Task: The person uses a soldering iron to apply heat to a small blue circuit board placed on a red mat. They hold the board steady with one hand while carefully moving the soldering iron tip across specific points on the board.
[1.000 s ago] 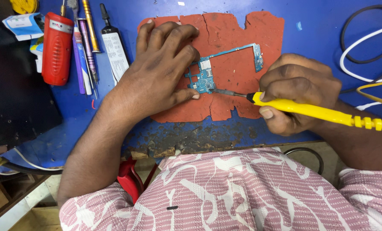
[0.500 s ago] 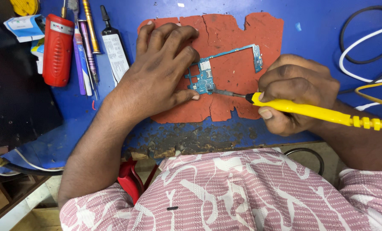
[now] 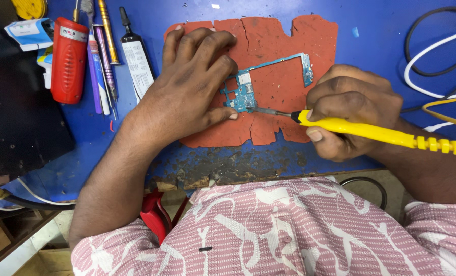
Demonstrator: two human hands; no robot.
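A small blue-green circuit board (image 3: 248, 92) lies on a cracked red mat (image 3: 284, 41) on the blue table. My left hand (image 3: 189, 87) rests flat over the board's left end, thumb along its lower edge, pinning it down. My right hand (image 3: 348, 110) grips a yellow soldering iron (image 3: 371, 132) like a pen. The iron's metal tip (image 3: 269, 111) touches the board's lower edge beside my left thumb. The iron's ribbed yellow sleeve runs off to the right.
At the back left lie a red tool (image 3: 68, 59), a white tube with a black nozzle (image 3: 136, 59), screwdrivers and pens (image 3: 103, 61). A black device (image 3: 18, 117) sits at the left. Black, white and yellow cables (image 3: 432, 56) coil at the right. The table's front edge (image 3: 228, 168) is worn.
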